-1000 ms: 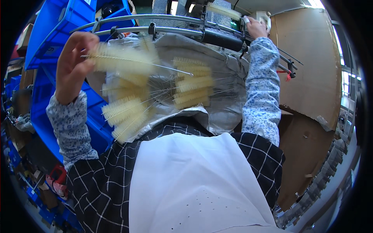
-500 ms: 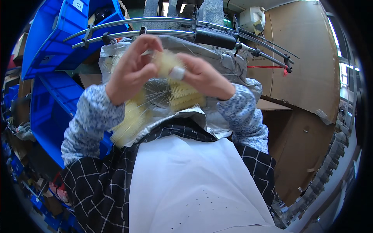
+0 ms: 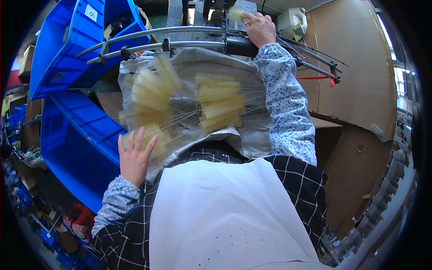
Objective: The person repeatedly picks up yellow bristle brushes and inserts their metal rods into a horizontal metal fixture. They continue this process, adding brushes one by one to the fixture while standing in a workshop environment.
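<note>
Two groups of pale yellow bottle brushes with thin wire stems lie across my lap on a silvery sheet (image 3: pixel 184 58). The left-hand pile (image 3: pixel 150 92) is fanned out; the right-hand pile (image 3: pixel 220 101) is stacked in rows, and their stems cross between them. My left hand (image 3: pixel 135 157) is open with fingers spread, its tips at the lower edge of the left-hand pile. Stretched far forward, my right hand (image 3: pixel 261 30) is closed at a single brush (image 3: pixel 235 15), whose bristles stick out left of the fingers beside the machine. The grip itself is partly hidden.
Curved metal rails (image 3: pixel 153 46) with a black sleeve cross in front of me. Blue bins (image 3: pixel 67 130) stand at the left, one with a black object inside. A white plastic container (image 3: pixel 293 21) and large cardboard sheets (image 3: pixel 351 67) are at the right.
My hands, together around a bristly piece before, have parted. The right has reached forward to the machine with a brush; the left has dropped back and opened beside the left-hand pile.
</note>
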